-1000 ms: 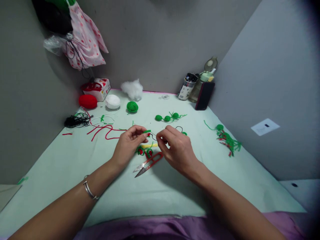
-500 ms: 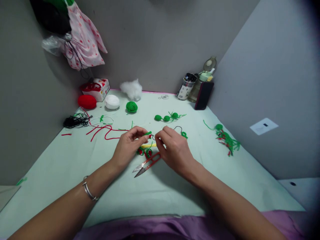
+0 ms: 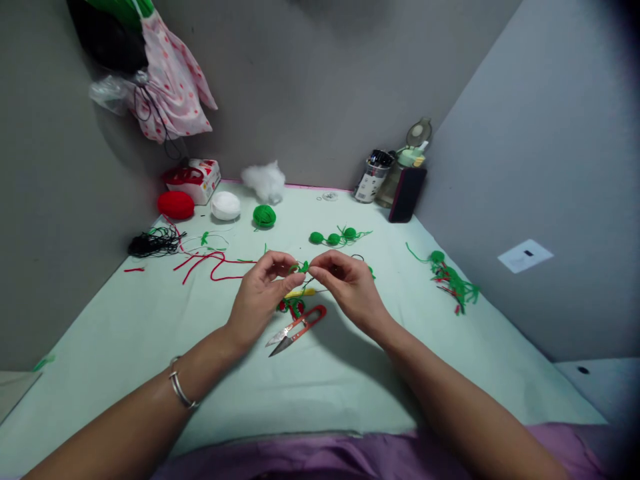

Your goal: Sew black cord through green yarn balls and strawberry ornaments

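Observation:
A small green crochet piece [image 3: 305,267] is held up between my two hands above the table. Thumb and fingers of my left hand [image 3: 261,290] are closed on its left side. My right hand [image 3: 353,285] pinches at its right edge; whether a thread or needle is also in that pinch is hidden. Dark yarn hangs just below the fingertips. Beneath my hands lie a yellow-handled crochet hook [image 3: 301,293] and red-and-green crochet pieces [image 3: 291,307]. Orange-handled thread snips [image 3: 296,329] rest nearer to me, blades apart.
Behind my hands are green crocheted balls [image 3: 333,238], a green yarn ball [image 3: 264,216], white yarn [image 3: 225,206], red yarn [image 3: 175,205] and stuffing [image 3: 265,181]. Black yarn [image 3: 155,242] lies left, green-red scraps [image 3: 453,280] right. A phone [image 3: 407,194] leans beside a pen cup [image 3: 371,179].
My right hand has turned and its fingertips have come up to the green piece, which now shows more green. The snips' handle is uncovered. The view has shifted slightly.

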Demonstrator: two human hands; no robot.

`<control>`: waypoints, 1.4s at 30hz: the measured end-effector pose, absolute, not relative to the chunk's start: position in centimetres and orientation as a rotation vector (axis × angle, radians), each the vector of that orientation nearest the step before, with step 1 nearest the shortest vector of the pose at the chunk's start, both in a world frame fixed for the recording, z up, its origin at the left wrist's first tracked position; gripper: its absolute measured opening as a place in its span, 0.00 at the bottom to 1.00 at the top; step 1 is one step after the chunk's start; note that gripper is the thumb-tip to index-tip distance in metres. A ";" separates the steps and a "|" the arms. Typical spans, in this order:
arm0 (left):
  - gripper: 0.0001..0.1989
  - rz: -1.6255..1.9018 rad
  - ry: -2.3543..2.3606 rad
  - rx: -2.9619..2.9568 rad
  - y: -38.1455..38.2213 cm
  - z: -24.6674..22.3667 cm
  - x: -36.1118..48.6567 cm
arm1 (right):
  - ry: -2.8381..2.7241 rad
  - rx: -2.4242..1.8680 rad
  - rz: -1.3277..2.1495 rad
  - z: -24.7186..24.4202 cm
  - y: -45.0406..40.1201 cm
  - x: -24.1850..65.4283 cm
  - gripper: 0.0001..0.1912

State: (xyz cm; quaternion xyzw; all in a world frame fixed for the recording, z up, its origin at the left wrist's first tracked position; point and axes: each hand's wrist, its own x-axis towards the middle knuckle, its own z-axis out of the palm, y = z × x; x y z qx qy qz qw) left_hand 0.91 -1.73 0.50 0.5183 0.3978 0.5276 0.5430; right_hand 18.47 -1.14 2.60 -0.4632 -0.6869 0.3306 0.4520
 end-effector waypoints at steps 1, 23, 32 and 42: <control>0.13 1.207 0.918 1.140 -1.6 0.7 0.8 | -1.658 -1.117 0.849 2.6 -1.1 18.5 0.05; 0.14 1.028 0.802 1.057 -1.1 0.6 0.4 | -1.611 -1.099 1.062 2.7 -1.3 18.0 0.05; 0.11 1.029 0.807 0.958 -0.8 0.4 0.4 | -1.966 -1.022 0.490 1.9 -1.3 18.7 0.06; 0.11 0.961 1.010 1.079 -0.3 -1.4 1.1 | -2.052 -0.885 0.171 3.2 -2.8 17.5 0.08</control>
